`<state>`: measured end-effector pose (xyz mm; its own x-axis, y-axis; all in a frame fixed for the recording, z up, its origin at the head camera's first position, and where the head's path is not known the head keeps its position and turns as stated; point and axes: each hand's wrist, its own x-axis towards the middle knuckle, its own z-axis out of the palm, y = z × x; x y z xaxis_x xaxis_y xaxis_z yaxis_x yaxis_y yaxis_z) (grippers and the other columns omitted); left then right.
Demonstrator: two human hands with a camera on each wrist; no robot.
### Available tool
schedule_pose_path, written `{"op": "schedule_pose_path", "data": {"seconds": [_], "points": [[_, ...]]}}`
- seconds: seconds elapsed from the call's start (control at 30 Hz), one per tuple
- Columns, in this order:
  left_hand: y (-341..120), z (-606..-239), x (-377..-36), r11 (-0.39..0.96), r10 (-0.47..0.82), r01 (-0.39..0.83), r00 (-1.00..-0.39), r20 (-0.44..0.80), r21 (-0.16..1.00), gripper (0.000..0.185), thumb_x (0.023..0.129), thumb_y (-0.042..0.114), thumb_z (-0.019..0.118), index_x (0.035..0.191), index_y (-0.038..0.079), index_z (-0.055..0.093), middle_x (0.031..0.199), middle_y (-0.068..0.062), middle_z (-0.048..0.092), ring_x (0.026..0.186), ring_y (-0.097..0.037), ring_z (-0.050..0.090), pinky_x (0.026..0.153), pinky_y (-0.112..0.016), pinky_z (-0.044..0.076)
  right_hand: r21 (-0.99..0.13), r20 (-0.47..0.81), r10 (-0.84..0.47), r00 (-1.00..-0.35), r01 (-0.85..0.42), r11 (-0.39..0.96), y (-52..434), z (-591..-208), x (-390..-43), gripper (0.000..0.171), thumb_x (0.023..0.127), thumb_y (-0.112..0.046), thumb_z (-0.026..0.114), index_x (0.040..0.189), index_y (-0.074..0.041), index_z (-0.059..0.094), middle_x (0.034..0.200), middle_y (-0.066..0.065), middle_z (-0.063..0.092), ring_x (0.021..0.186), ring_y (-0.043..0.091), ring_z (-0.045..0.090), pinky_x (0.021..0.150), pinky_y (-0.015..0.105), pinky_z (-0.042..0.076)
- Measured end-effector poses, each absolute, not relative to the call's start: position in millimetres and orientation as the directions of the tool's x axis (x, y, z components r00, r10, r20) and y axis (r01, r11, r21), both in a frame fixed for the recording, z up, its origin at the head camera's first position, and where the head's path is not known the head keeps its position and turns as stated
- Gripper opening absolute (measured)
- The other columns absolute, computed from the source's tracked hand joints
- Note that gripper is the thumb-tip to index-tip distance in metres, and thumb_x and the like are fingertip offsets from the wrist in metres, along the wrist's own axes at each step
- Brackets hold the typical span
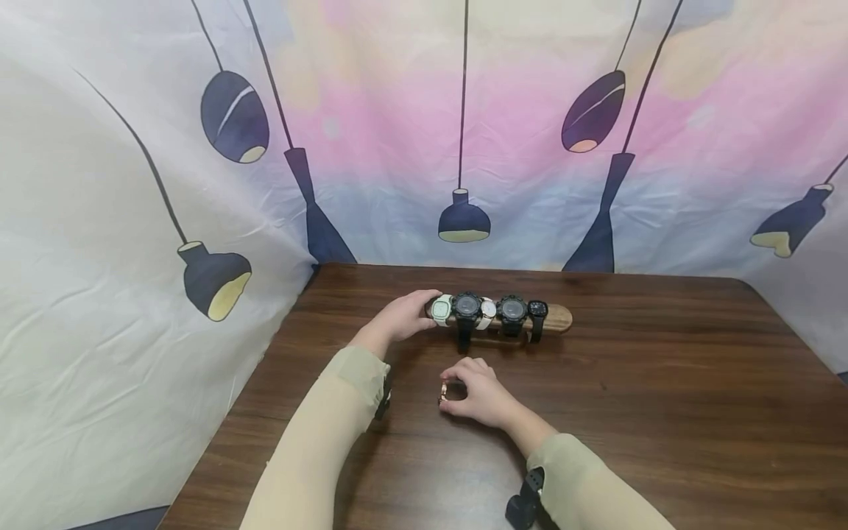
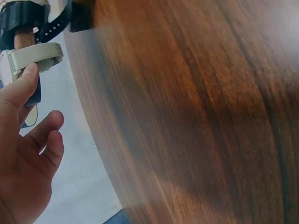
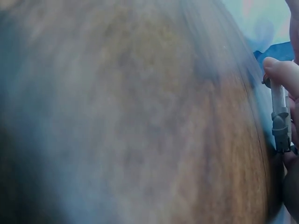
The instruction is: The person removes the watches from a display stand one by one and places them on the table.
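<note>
A rounded wooden watch stand (image 1: 560,319) bears a row of several watches. At its left end sits a pale green watch (image 1: 441,310) with a square face. My left hand (image 1: 405,315) grips that end of the stand; in the left wrist view its thumb rests against the pale green strap (image 2: 37,54), and two other fingers curl loosely. In front of the stand, my right hand (image 1: 482,394) pinches a small rose-gold watch (image 1: 444,390) between thumb and fingers. The right wrist view catches the watch's narrow side (image 3: 280,116); its face is hidden.
Along the stand are two large black watches (image 1: 467,305), a small white-strapped watch (image 1: 487,309) and a square black watch (image 1: 537,309). The brown wooden table (image 1: 662,383) extends to both sides. A hanging cloth (image 1: 397,147) printed with lamps stands behind it.
</note>
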<state>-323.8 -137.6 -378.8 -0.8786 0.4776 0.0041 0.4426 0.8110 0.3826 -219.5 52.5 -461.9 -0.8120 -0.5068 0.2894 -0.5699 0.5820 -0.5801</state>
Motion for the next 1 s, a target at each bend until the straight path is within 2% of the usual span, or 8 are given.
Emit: {"op": "schedule_pose_path", "data": {"seconds": [0.27,0.47,0.8,1.0], "points": [[-137.4,-385.7,-329.7,0.775,0.482,0.425,-0.876,-0.003,0.468,0.066,0.086,0.021,0.069,0.144,0.015,0.038,0.14,-0.007,0.044,0.123,-0.023,0.045,0.098,-0.04,0.038,-0.56,0.306,-0.496,-0.813,-0.575,0.597,53.8,-466.8,-216.7,0.04,0.071,-0.033,0.079,0.104,-0.014,0.066,0.099,-0.007,0.053,0.098,0.017,0.044,0.082,0.04,0.032],[-141.9,-388.0,-330.4,0.742,0.446,0.362,-0.895,-0.012,0.564,0.064,0.084,0.022,0.071,0.141,0.02,0.043,0.138,-0.003,0.047,0.123,-0.022,0.046,0.098,-0.042,0.038,-0.537,0.326,-0.489,-0.809,-0.584,0.609,50.4,-467.6,-215.2,0.04,0.072,-0.036,0.079,0.105,-0.017,0.066,0.099,-0.008,0.054,0.099,0.016,0.044,0.082,0.038,0.032],[-144.7,-386.4,-330.7,0.711,0.426,0.325,-0.905,-0.015,0.624,0.062,0.083,0.022,0.073,0.139,0.021,0.047,0.135,-0.004,0.049,0.12,-0.022,0.047,0.096,-0.043,0.039,-0.521,0.317,-0.483,-0.816,-0.575,0.631,49.7,-470.3,-217.7,0.043,0.073,-0.037,0.077,0.109,-0.017,0.066,0.103,-0.008,0.055,0.101,0.016,0.044,0.085,0.038,0.032],[-148.8,-391.7,-331.8,0.687,0.415,0.292,-0.909,-0.029,0.665,0.063,0.082,0.022,0.073,0.139,0.023,0.046,0.139,-0.004,0.045,0.127,-0.024,0.041,0.099,-0.045,0.036,-0.513,0.317,-0.492,-0.811,-0.583,0.63,49.3,-470.7,-217.5,0.043,0.075,-0.038,0.075,0.111,-0.016,0.065,0.104,-0.007,0.056,0.101,0.016,0.045,0.085,0.038,0.034]]}}
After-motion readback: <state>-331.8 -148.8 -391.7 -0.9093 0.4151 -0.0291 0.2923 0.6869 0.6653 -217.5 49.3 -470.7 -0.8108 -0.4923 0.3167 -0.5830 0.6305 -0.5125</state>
